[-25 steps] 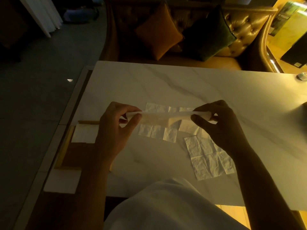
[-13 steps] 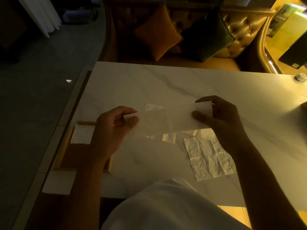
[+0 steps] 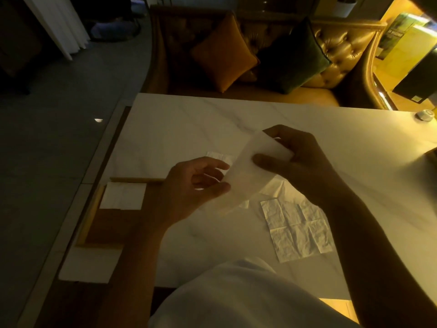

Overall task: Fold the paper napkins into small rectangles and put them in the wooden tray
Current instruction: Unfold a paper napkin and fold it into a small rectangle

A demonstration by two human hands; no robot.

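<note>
Wooden tray: pale-rimmed, at the table's left edge, just left of the left wrist; one folded napkin lies in its far corner.
Left hand: fingers curled loosely, thumb and fingertips touching the lower end of the held napkin; whether it grips cannot be told.
Held napkin: thin, translucent, lifted above the table, slanting between both hands.
Right hand: pinching the napkin's upper end, thumb on top.
Creased napkin: unfolded, flat on the table below the right forearm.
Table: white marble with faint veins.
Room: dim; tufted leather sofa with an orange cushion and a dark green cushion beyond the table.
</note>
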